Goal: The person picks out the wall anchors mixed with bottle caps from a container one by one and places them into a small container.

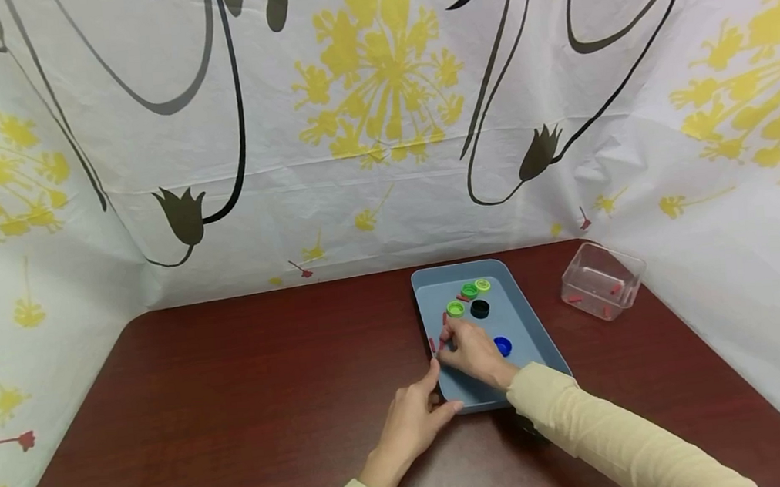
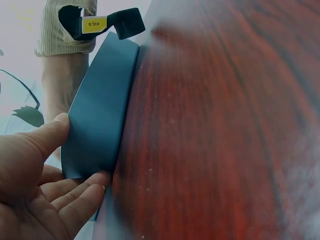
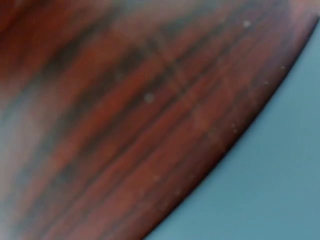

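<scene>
A blue-grey tray (image 1: 530,332) lies on the table. My left hand (image 1: 409,421) holds its near left corner, thumb on the near side and fingertips on the left side; the left wrist view shows the thumb and fingers against the tray wall (image 2: 102,105). Over the tray's left part, my right hand (image 1: 472,351) pinches a small red stick (image 1: 442,343). Another red stick (image 1: 431,345) is at the left rim, and one more (image 1: 463,298) lies among the caps. Green caps (image 1: 455,310), a black cap (image 1: 480,309) and a blue cap (image 1: 503,346) rest in the tray.
A clear plastic box (image 1: 602,280) with a few red sticks (image 1: 607,311) stands right of the tray. The dark red wooden table (image 1: 250,395) stretches to the left. Patterned white cloth (image 1: 269,130) hangs behind and at both sides. The right wrist view shows only table and tray.
</scene>
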### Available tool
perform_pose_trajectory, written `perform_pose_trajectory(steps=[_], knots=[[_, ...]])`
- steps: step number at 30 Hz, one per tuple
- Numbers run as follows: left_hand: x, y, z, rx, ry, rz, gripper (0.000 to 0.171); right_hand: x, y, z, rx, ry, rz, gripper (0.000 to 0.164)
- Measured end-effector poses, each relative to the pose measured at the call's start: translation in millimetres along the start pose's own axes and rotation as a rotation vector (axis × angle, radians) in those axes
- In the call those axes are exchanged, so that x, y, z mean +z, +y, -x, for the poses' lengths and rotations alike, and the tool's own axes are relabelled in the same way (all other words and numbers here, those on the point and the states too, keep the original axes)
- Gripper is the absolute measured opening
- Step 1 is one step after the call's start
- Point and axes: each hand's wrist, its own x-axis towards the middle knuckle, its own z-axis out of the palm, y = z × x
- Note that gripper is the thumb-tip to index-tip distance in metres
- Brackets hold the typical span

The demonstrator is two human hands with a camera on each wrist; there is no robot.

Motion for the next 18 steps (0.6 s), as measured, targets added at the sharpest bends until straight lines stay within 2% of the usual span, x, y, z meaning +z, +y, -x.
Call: perform_pose_trajectory(steps=[7, 13, 18], knots=[[-0.3, 0.0, 1.0, 0.001, 0.0, 0.004, 0.07, -13.1, -4.2, 1.0, 0.045, -0.017, -0.069, 0.015], [0.0, 0.8, 1.5, -0.002, 0.011, -0.001, 0.071, -36.1, -3.1, -6.5, 0.006, 0.072, -0.096, 0.014], [0.0, 1.4, 2.3, -0.019, 0.006, 0.006, 0.071, -68.2, 2.6, -11.9, 0.046, 0.162, -0.072, 0.015]])
